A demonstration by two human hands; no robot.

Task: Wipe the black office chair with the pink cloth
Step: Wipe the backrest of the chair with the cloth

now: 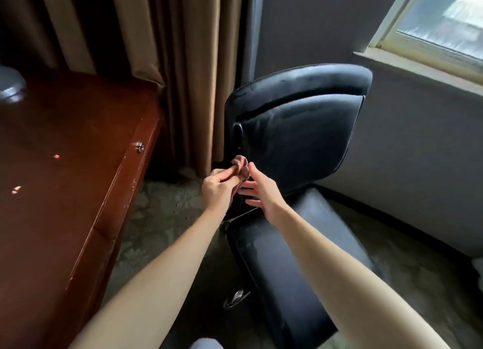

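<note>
Your left hand [219, 189] pinches the bunched pink cloth [241, 165] at the left edge of the black office chair [300, 129], low on the backrest just above the seat. Your right hand [261, 192] sits close beside it, fingers straight and spread, thumb tip by the cloth. A wooden desk [65, 152] stands left of the chair, near a brown curtain [188, 61].

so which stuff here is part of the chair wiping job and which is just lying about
Part of the job: pink cloth, gripped by the left hand; right hand, open beside the cloth; black office chair.
Just there: wooden desk, curtain, window, carpet.
</note>
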